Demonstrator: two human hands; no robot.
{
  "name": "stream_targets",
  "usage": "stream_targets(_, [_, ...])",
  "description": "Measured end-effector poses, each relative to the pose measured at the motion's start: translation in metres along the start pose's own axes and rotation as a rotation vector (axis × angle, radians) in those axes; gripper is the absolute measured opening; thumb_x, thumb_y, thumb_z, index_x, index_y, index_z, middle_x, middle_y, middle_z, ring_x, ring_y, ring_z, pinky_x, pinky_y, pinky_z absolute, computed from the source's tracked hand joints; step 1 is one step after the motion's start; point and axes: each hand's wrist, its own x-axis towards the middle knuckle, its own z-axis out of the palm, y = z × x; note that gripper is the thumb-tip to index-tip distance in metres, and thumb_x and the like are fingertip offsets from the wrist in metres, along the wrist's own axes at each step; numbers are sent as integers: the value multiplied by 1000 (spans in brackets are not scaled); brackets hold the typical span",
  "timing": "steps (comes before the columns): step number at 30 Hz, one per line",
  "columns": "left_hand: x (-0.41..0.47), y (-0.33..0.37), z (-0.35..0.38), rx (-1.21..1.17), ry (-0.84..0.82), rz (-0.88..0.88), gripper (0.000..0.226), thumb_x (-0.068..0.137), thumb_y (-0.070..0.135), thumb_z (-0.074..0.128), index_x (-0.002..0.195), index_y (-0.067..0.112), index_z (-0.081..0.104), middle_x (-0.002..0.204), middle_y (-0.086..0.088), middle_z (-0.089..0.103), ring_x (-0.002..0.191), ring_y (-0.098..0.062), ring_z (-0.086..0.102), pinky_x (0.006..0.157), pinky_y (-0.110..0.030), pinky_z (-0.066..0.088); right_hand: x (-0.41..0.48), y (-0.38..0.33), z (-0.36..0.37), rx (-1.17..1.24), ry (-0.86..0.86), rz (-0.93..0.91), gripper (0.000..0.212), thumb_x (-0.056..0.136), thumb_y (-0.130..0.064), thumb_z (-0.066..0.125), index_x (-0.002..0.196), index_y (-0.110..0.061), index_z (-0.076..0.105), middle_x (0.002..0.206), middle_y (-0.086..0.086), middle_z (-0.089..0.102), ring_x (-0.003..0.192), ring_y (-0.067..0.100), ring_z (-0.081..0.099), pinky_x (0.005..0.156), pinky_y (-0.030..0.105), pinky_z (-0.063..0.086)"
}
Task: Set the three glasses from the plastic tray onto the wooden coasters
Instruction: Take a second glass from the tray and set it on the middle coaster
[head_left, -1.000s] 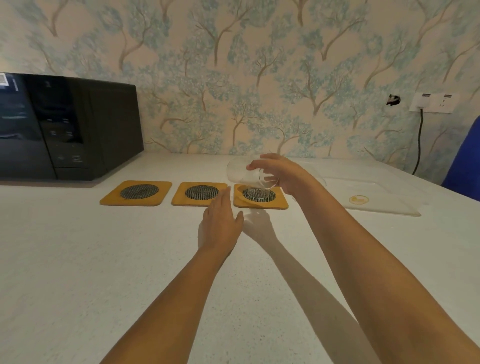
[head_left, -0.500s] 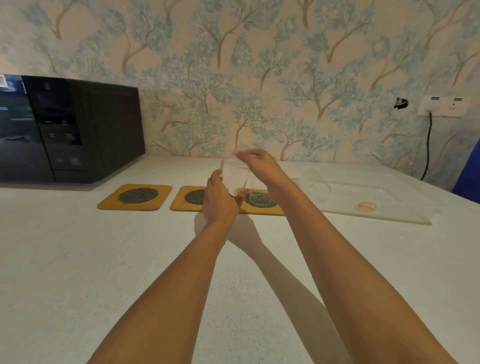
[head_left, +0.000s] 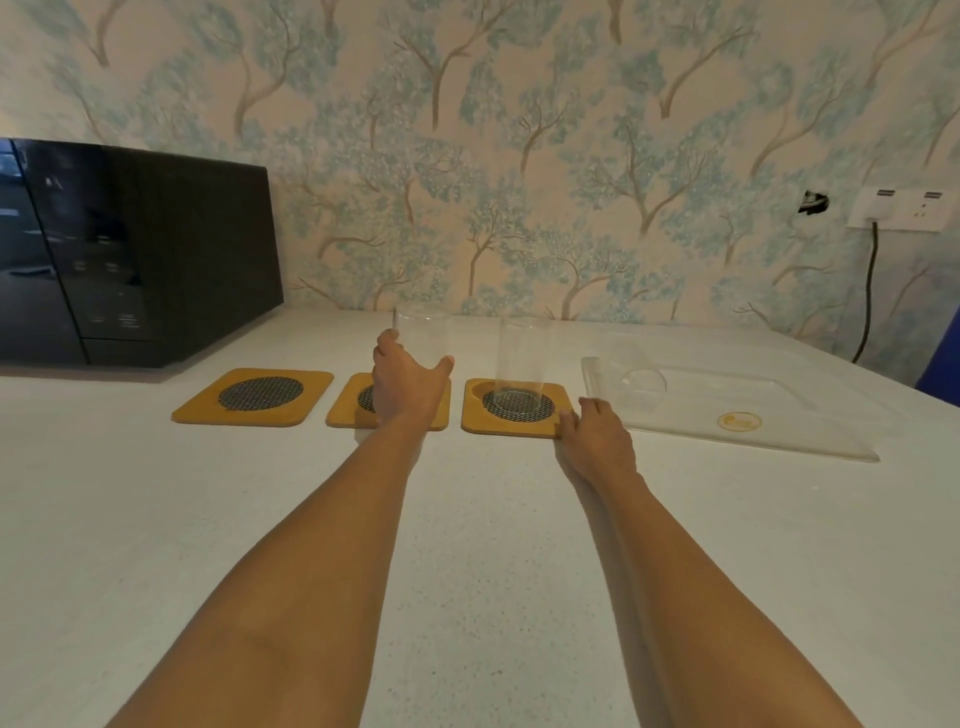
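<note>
Basically, white counter (head_left: 156, 519) with black microwave (head_left: 130, 249) back left. Clear plastic tray (head_left: 810, 421) sits right, one glass (head_left: 643, 383) lying on its side in it, hard to make out. Three wooden coasters in a row: left coaster (head_left: 208, 405) bare, middle coaster (head_left: 343, 410) partly hidden, right coaster (head_left: 478, 421) carries an upright glass (head_left: 523, 358). Left hand (head_left: 408, 389) wraps the base of a second upright glass (head_left: 422, 332) over the middle coaster; cannot tell if it has landed. Right hand (head_left: 597, 436) rests loosely curled, holding nothing, fingers touching the right coaster's near corner. Glasses look thin, rigid, smooth, breakable; likely light. Best grip: around the lower wall, firm but gentle, set down straight.
</note>
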Motion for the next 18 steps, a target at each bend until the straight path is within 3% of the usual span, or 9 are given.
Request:
stream_targets(7, [17,-9,4,15,7,-35,77,79,30,73,140,9,30,141,-12,44,130,-31,44,102,-45,42,6,6,15,-107,-4,-28,42,101,-30,26,116,-3,56,119,13,61,113,29,55,97,40,41])
stream_targets(18, [35,-12,7,19,-7,-64,77,80,28,72,140,7,29,142,-15,42,131,-32,43,103,-43,40,9,9,21,-165,8,-34,44,101,-31,24,117,-5,55,119,12,62,112,29,56,99,41,41])
